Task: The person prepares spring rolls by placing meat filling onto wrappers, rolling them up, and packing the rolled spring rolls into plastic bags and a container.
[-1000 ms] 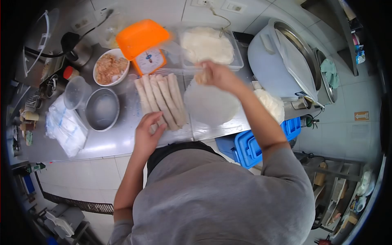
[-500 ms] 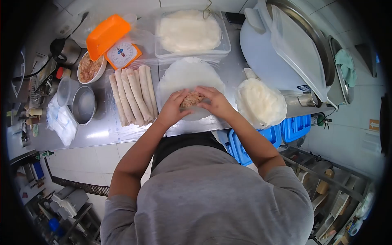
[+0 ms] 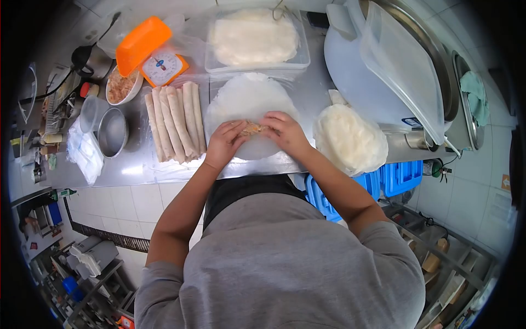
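Observation:
A round translucent wrapper (image 3: 252,93) lies flat on the steel table in front of me. Across its lower half runs a narrow strip of pinkish filling (image 3: 252,129). My left hand (image 3: 223,141) grips the strip's left end with bent fingers, and my right hand (image 3: 285,134) grips its right end. Left of the wrapper, several long pale rolls (image 3: 178,123) lie side by side on plastic. A stack of wrappers (image 3: 353,137) sits to the right. Behind, a clear tray (image 3: 257,70) holds more white sheets.
An orange scale (image 3: 163,67) stands behind the rolls, beside a white bowl of filling (image 3: 121,88). A metal bowl (image 3: 113,132) and white plastic bags (image 3: 85,156) are at the left. A large pale tub (image 3: 350,71) stands at the back right, with blue bins (image 3: 402,178) below.
My right hand came down from the back of the wrapper and my left hand moved over from the rolls. The filling, first a clump, now lies between both hands as a thinner, longer strip.

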